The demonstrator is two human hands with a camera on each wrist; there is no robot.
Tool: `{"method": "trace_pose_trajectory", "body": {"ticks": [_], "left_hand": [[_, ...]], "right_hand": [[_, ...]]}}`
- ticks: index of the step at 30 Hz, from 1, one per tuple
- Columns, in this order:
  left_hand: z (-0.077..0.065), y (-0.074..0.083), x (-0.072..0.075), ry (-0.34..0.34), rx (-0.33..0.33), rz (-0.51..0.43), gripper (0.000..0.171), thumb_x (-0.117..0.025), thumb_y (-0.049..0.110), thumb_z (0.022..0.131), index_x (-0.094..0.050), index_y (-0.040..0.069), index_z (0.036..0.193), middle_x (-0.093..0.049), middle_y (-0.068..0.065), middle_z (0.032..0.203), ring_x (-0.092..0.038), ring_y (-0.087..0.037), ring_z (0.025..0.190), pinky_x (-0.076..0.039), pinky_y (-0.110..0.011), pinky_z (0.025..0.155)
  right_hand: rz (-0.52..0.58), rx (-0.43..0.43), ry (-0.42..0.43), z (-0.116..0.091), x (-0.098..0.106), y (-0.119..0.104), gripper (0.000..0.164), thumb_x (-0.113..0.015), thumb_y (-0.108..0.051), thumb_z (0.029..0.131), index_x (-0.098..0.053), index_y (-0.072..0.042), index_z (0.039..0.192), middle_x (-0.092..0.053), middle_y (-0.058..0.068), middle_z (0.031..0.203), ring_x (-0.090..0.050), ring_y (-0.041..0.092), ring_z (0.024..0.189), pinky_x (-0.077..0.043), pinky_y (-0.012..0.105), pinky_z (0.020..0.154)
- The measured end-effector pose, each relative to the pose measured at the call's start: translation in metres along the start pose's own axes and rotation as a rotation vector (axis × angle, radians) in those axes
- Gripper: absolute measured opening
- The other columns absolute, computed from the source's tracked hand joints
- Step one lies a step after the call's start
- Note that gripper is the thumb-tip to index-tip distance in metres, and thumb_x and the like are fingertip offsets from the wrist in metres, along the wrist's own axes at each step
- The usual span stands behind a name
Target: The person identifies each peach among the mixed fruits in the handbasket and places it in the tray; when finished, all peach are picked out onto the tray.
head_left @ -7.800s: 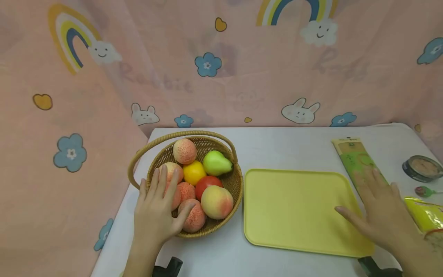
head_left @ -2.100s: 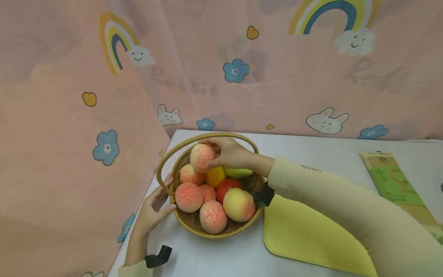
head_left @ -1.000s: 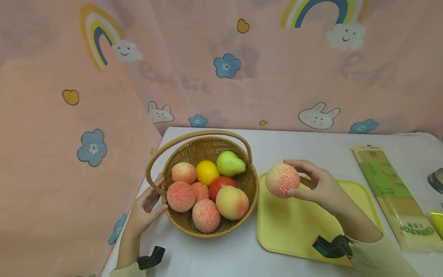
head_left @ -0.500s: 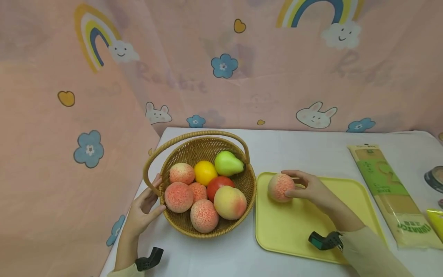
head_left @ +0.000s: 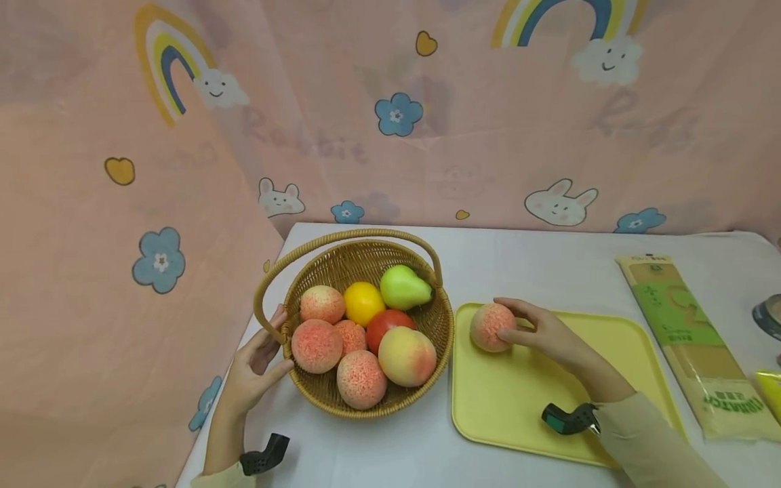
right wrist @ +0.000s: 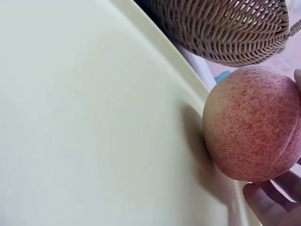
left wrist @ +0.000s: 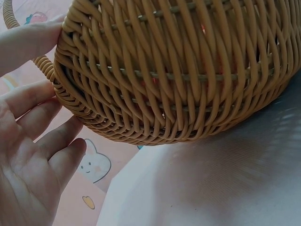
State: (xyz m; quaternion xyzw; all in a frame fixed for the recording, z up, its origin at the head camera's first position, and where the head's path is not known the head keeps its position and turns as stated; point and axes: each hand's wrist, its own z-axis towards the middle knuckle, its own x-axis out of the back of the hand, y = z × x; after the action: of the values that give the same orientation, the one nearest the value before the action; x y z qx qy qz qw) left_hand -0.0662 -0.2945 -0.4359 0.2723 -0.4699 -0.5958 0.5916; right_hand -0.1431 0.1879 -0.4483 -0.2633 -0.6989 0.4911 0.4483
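Right hand [head_left: 549, 341], centre right of the frame: pinching one speckled peach [head_left: 487, 327], lower than a second ago, at the upper-left corner of the yellow tray [head_left: 525, 400]; the placement seems nearly done.
Left hand [head_left: 249, 375], lower left: fingers spread, touching the wicker basket [head_left: 332, 268].
Basket, centre: four pink fruits [head_left: 361, 381], one yellow-pink peach [head_left: 407, 357], one yellow fruit [head_left: 364, 304], one red fruit [head_left: 383, 325], one green pear [head_left: 403, 287].
Packet [head_left: 689, 332], right, on the surface [head_left: 512, 264].

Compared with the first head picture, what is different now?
The right grip took the rear peach from the basket and carried it right, holding it at the far left corner of the yellow tray. The left grip moved from over the basket to its left side. The green pear, yellow fruit and red fruit stayed inside.
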Motion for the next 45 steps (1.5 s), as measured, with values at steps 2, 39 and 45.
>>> {"method": "trace_pose_trajectory", "body": {"ticks": [2,39,45], "left_hand": [[0.0,0.0,0.0,0.003,0.007,0.003,0.072,-0.062,-0.019,0.075,-0.033,-0.012,0.14,-0.018,-0.028,0.153,-0.03,-0.012,0.142,-0.031,-0.019,0.11],[0.0,-0.001,0.001,-0.005,-0.002,0.016,0.07,-0.062,-0.019,0.077,-0.033,-0.014,0.139,-0.018,-0.03,0.153,-0.029,-0.011,0.142,-0.031,-0.017,0.109],[0.0,0.0,0.001,-0.004,-0.001,0.014,0.07,-0.062,-0.02,0.076,-0.033,-0.015,0.139,-0.017,-0.031,0.152,-0.029,-0.01,0.141,-0.031,-0.017,0.109]], "right_hand": [[-0.008,0.013,-0.008,0.001,-0.001,0.001,0.067,-0.065,-0.019,0.09,-0.032,0.0,0.145,-0.037,0.022,0.146,-0.037,0.047,0.131,-0.039,0.058,0.102],[-0.125,0.004,0.065,0.011,-0.007,0.011,0.086,-0.073,-0.024,0.083,-0.023,0.008,0.146,-0.032,0.031,0.146,-0.035,0.049,0.132,-0.031,0.061,0.106],[-0.17,0.005,0.089,0.007,-0.005,0.009,0.091,-0.076,-0.027,0.081,-0.022,0.007,0.146,-0.031,0.031,0.147,-0.034,0.049,0.132,-0.026,0.064,0.107]]}}
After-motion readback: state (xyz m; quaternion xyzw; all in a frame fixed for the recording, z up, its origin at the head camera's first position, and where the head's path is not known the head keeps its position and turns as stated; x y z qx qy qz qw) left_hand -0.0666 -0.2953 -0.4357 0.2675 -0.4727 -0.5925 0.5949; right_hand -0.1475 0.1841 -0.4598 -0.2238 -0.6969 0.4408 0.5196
